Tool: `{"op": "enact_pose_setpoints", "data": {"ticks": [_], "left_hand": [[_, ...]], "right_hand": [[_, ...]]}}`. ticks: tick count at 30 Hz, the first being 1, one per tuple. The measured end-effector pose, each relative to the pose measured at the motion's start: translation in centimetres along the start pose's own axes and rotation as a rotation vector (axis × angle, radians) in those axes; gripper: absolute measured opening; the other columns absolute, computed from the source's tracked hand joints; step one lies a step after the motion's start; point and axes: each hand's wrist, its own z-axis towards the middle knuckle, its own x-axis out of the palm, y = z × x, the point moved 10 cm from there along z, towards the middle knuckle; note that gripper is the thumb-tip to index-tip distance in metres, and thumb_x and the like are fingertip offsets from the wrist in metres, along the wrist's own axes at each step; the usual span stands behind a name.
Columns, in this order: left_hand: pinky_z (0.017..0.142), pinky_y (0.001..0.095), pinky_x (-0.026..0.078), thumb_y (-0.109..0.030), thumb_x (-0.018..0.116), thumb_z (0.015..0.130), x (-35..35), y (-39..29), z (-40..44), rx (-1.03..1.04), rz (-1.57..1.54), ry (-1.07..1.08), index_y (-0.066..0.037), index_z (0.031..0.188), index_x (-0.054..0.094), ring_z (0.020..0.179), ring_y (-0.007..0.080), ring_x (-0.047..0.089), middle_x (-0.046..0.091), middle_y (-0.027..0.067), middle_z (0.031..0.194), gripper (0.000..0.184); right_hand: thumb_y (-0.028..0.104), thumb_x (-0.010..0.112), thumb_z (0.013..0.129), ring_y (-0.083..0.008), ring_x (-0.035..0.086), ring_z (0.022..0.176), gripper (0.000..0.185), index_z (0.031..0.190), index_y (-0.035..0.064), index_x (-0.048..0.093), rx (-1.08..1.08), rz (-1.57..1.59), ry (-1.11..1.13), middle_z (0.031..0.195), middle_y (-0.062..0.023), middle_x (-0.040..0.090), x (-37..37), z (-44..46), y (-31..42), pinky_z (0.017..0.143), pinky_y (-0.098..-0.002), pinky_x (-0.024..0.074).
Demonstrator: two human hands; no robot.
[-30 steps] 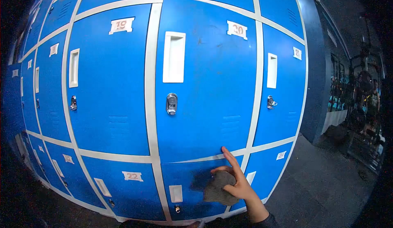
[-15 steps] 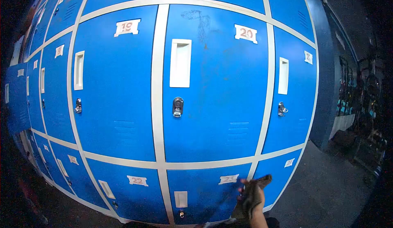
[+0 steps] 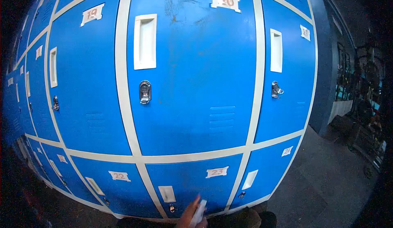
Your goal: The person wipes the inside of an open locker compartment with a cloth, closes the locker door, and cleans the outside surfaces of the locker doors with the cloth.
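On the right, a dark blue-grey upright wall [image 3: 325, 72] borders dark grey flooring [image 3: 319, 179]. Farther back are dim, dark-framed gym racks [image 3: 368, 89], near 1 low, pale grey panel [image 3: 340, 111].

From my remote feed, the large central door [image 3: 196, 76] looked like smooth painted metal, softly glossy, with dull smears towards the top. Its pale handle recess [image 3: 145, 41] seemed plastic, the lock [image 3: 145, 92] shiny metal. Lower right, the floor [image 3: 315, 174] appeared matt. The pale item [image 3: 198, 214] at bottom centre looked smooth, material unclear.
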Motion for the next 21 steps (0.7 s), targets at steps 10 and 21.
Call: {"op": "enact_pose_setpoints", "data": {"ticks": [10, 21], "left_hand": [[0.079, 0.031, 0.049, -0.004, 0.059, 0.074, -1.4, -33.4, -3.1, 0.831, 0.323, -0.148, 0.001, 0.148, 0.015, 0.095, 0.0214, 0.058, 0.051, 0.0177, 0.111, 0.087], [0.079, 0.0286, 0.051, 0.0, 0.059, 0.071, -3.2, -35.5, -3.6, 0.94, 0.146, -0.338, 0.001, 0.147, 0.019, 0.096, 0.0196, 0.057, 0.04, 0.0214, 0.132, 0.086]], "right_hand": [[0.035, 0.052, 0.091, -0.032, 0.056, 0.112, 0.058, 0.137, 0.0029, 0.04, 0.033, 0.01, -0.012, 0.138, -0.017, 0.043, -0.2, 0.4, -0.3, 0.095, -0.0474, 0.0451], [0.034, 0.048, 0.093, -0.0318, 0.054, 0.114, 0.053, 0.135, 0.0029, 0.043, 0.04, 0.015, -0.012, 0.136, -0.017, 0.046, -0.2, 0.2, -0.2, 0.098, -0.0469, 0.0432]]}}
